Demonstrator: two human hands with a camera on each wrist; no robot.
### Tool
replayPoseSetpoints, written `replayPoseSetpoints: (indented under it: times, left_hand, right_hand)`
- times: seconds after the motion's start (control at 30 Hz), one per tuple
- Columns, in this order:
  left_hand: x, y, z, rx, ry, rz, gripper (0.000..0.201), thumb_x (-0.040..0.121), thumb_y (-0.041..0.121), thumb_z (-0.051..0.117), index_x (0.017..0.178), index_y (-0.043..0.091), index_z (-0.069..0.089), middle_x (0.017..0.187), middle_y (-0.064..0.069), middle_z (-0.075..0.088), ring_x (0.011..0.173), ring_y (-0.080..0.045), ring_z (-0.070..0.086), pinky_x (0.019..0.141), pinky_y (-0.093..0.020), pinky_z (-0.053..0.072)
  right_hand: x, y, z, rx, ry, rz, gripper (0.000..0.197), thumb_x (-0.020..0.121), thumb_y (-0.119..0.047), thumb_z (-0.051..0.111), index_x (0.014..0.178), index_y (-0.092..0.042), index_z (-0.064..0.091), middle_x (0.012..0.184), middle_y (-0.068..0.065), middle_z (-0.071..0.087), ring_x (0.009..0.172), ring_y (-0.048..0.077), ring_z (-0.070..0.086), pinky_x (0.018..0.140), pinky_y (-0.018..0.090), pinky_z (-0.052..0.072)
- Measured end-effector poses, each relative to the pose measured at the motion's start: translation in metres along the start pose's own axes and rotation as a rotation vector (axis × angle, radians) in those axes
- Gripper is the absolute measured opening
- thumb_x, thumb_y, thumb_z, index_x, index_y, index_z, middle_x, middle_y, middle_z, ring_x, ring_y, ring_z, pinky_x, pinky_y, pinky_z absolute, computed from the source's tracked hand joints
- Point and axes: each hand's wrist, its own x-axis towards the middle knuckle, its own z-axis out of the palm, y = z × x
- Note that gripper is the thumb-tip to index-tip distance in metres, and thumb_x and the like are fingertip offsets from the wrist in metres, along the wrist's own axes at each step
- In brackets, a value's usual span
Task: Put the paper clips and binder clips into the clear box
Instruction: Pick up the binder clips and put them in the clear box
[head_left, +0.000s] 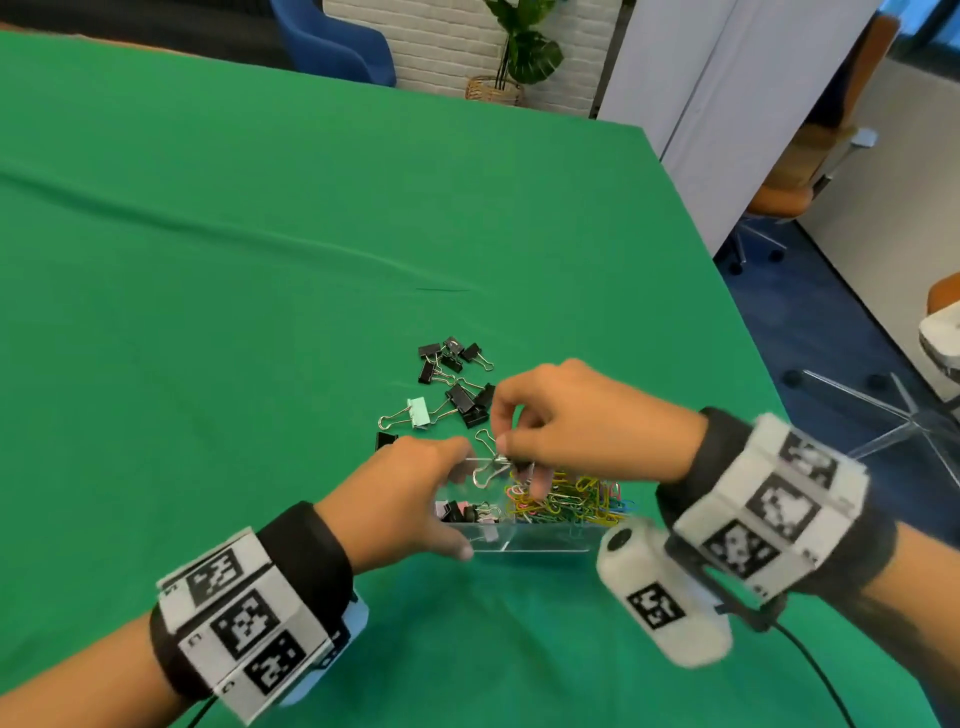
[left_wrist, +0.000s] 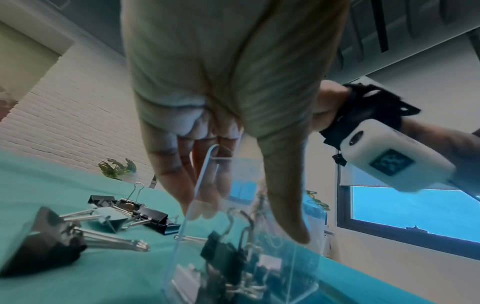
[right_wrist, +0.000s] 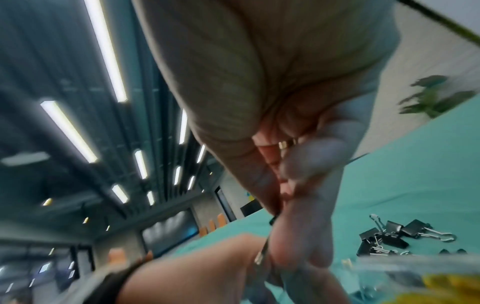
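The clear box (head_left: 540, 541) stands on the green cloth near me. Its right part holds coloured paper clips (head_left: 566, 501); its left part holds a few binder clips (head_left: 462, 512). My left hand (head_left: 426, 488) grips the box's left end, thumb on the near wall and fingers on the far wall (left_wrist: 182, 185). My right hand (head_left: 511, 436) hovers over the box and pinches a binder clip (head_left: 488, 462), whose silver wire handles hang over the opening. In the right wrist view the right hand (right_wrist: 298, 205) hides most of that clip. Loose black binder clips (head_left: 457, 379) lie just beyond.
A mint-green binder clip (head_left: 418, 413) and a single black one (head_left: 385, 440) lie on the cloth left of the pile, close to my left fingers. The table's right edge (head_left: 727, 291) drops to a floor with chairs. A potted plant (head_left: 519, 52) stands beyond the far edge.
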Motion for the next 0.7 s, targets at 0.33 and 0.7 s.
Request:
replayPoseSetpoints:
  times: [0.33,0.7]
  left_hand:
    - [-0.029,-0.02,-0.004,-0.07,-0.084,-0.041,0.116,0.048,0.073,0.064,0.143,0.028,0.016,0.146,0.007,0.033,0.131,-0.006,0.035,0.104,-0.012,0.024]
    - [-0.02,-0.014,0.004,-0.154,-0.159,-0.075,0.049,0.083,0.051,0.054,0.121,0.034,0.027,0.124,0.003,0.055,0.104,-0.013,0.057,0.095,-0.032,0.044]
  right_hand:
    - [0.027,0.023,-0.035,-0.235,0.42,0.106,0.025,0.088,-0.038,0.054,0.095,-0.015,0.058,0.082,0.005,0.059,0.079,0.023,0.054,0.071,0.03,0.042]
    - [0.121,0.045,-0.02,-0.538,-0.384,0.01,0.037,0.08,-0.017,0.068,0.116,-0.011,0.061,0.107,0.008,0.066,0.082,0.015,0.053,0.078,0.022,0.038]
